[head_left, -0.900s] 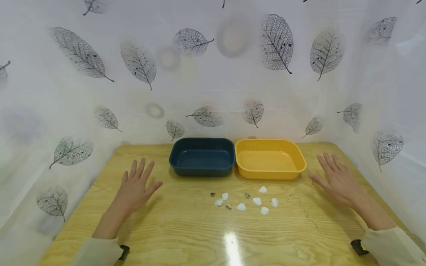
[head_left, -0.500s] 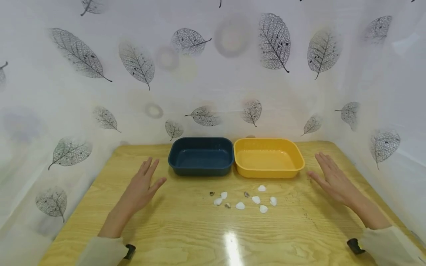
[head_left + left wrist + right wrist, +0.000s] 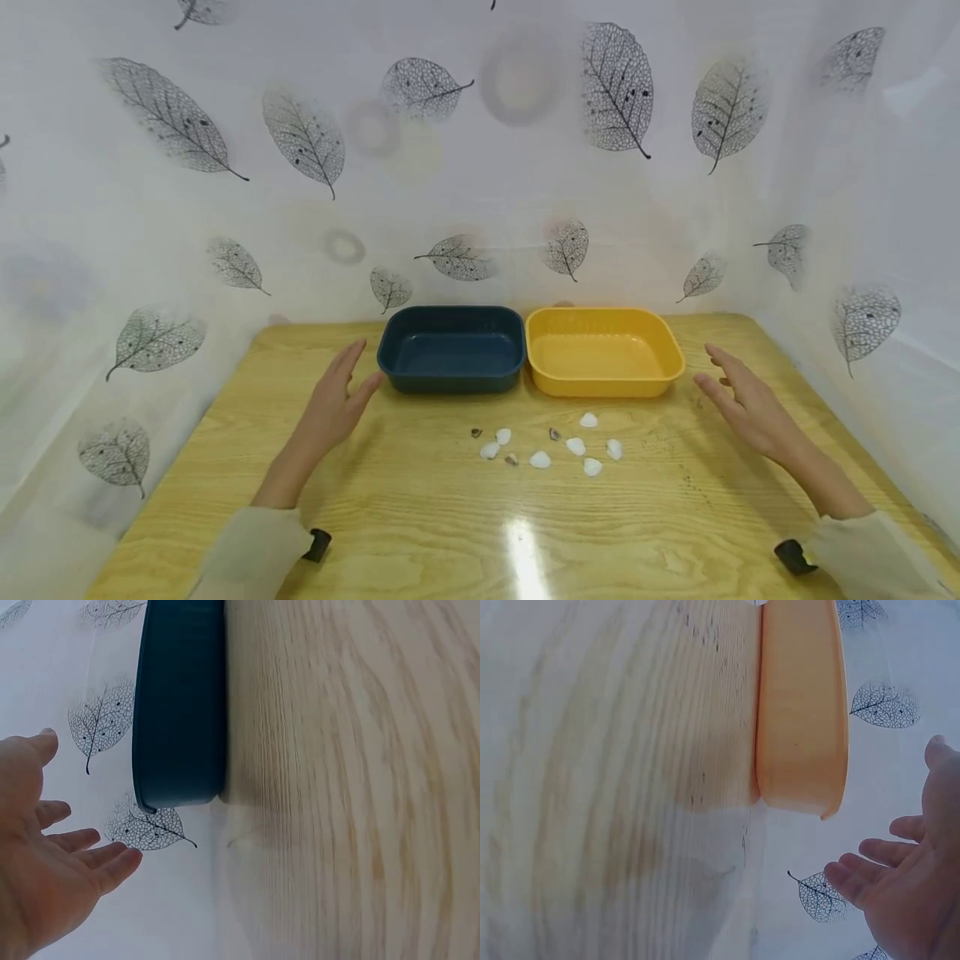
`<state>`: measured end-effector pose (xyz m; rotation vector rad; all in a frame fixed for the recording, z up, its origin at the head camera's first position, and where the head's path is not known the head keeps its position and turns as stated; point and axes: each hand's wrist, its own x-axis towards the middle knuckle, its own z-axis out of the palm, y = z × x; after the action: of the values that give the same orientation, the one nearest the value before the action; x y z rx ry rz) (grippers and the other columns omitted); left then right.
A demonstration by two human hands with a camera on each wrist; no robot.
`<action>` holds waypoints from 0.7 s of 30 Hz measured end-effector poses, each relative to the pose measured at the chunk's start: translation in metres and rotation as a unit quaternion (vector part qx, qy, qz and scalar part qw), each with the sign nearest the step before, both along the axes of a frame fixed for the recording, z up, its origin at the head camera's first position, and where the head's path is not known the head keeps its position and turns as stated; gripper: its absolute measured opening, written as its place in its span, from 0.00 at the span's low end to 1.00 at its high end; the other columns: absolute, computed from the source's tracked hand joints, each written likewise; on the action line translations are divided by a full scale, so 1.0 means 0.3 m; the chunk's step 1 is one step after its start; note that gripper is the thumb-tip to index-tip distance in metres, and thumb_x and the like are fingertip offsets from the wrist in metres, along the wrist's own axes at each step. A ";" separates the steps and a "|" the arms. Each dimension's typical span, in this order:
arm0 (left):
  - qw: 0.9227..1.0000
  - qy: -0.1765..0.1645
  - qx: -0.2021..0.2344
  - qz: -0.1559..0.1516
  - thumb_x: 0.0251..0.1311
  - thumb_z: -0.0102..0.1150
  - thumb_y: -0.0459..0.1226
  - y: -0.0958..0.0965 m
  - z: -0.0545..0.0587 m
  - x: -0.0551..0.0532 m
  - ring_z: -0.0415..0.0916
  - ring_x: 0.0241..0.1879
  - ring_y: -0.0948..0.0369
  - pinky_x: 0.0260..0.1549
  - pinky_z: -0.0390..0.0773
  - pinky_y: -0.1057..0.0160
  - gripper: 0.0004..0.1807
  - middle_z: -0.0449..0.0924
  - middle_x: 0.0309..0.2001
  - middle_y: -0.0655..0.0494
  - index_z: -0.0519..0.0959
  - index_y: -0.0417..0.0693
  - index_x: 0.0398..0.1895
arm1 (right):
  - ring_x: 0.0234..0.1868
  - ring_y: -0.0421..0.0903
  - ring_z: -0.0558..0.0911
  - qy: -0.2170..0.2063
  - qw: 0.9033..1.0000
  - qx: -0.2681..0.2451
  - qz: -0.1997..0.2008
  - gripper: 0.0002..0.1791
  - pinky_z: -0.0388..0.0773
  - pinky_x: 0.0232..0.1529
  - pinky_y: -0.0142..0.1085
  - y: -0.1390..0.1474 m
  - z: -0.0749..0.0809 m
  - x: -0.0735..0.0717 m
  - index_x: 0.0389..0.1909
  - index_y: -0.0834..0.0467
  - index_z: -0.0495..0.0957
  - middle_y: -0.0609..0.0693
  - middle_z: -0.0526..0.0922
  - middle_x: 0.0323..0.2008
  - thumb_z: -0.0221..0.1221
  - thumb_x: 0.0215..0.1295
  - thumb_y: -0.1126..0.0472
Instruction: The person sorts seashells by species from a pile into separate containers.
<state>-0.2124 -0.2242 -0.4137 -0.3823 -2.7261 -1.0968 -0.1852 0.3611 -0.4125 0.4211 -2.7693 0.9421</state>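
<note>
My left hand is just left of a dark blue rectangular tub, fingers loosely extended, thumb toward the tub's near left corner. Nothing is in it; the left wrist view shows its palm and relaxed fingers beside the blue tub's end. To the right of a yellow tub, my right hand hovers with its thumb apart from gently bent fingers, also holding nothing. In front of the two tubs lie several white seashells and a few small dark shells, scattered on the wooden table.
Both tubs stand side by side at the table's back edge, with no contents showing inside. A pale curtain printed with leaves encloses the back and sides. Each wrist wears a black strap piece at the sleeve.
My left hand has moved rightward, closer to the blue tub, and turned with its thumb side up. The right hand has turned slightly, its fingers bending a little. Shells and tubs stay put.
</note>
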 end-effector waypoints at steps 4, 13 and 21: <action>0.999 -0.009 0.047 0.000 0.80 0.51 0.48 0.010 -0.007 -0.024 0.57 0.74 0.37 0.66 0.69 0.38 0.38 0.54 0.78 0.34 0.53 0.35 0.81 | 0.58 0.79 0.72 0.011 1.000 -0.017 0.000 0.32 0.69 0.51 0.74 -0.017 0.002 0.013 0.79 0.70 0.53 0.77 0.64 0.70 0.46 0.84 0.56; 0.993 -0.062 0.101 0.011 0.79 0.51 0.50 0.035 -0.019 -0.058 0.56 0.76 0.38 0.68 0.68 0.41 0.42 0.50 0.80 0.35 0.49 0.38 0.83 | 0.57 0.30 0.73 0.042 0.998 -0.041 -0.018 0.28 0.67 0.51 0.21 -0.057 0.005 0.037 0.76 0.65 0.63 0.66 0.75 0.66 0.48 0.84 0.57; 0.989 -0.076 0.126 0.023 0.78 0.55 0.47 0.051 -0.043 -0.092 0.57 0.75 0.37 0.68 0.68 0.42 0.42 0.49 0.80 0.35 0.48 0.36 0.82 | 0.48 0.24 0.75 0.029 0.998 -0.062 -0.007 0.25 0.74 0.44 0.19 -0.096 0.008 0.049 0.75 0.65 0.66 0.65 0.79 0.62 0.47 0.84 0.58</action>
<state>-0.2401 -0.2088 -0.4266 -0.2055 -2.6586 -1.4915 -0.1705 0.3322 -0.4100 0.4033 -2.6409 1.0732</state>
